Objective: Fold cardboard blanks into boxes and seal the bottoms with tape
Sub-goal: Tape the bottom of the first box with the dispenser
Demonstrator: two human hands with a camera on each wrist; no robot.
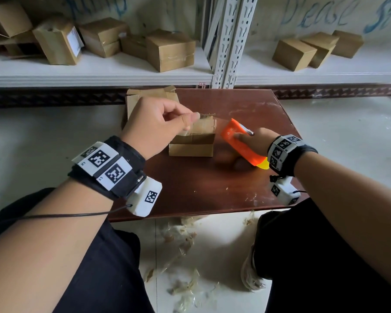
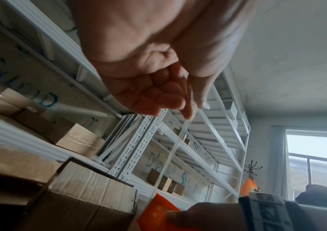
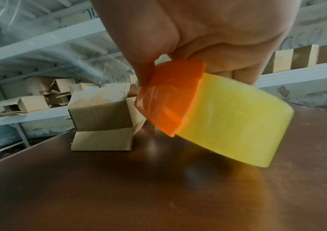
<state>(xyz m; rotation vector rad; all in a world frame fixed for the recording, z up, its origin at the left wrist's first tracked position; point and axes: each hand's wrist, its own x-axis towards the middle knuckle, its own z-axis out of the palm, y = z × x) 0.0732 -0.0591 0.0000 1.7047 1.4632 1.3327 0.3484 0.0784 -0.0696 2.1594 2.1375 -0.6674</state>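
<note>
Clear tape (image 1: 209,118) stretches between the left hand (image 1: 154,125), pinching its free end, and the right hand (image 1: 255,141), gripping an orange dispenser (image 1: 235,138), above the cardboard box (image 1: 193,141); thin, clingy film, probably best held by its edges.

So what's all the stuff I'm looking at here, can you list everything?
box: one, brown cardboard, on the table between the hands
flat cardboard blanks: a small stack, brown, at the table's far left corner
tape roll: one, yellow, in an orange dispenser
tape strip: one, clear, stretched from the dispenser to the left fingertips
table: one, dark brown
finished boxes: several, brown, on the white shelf behind
tape scraps: many, clear, on the floor
left hand: pinching the tape end above the box
right hand: gripping the dispenser
</note>
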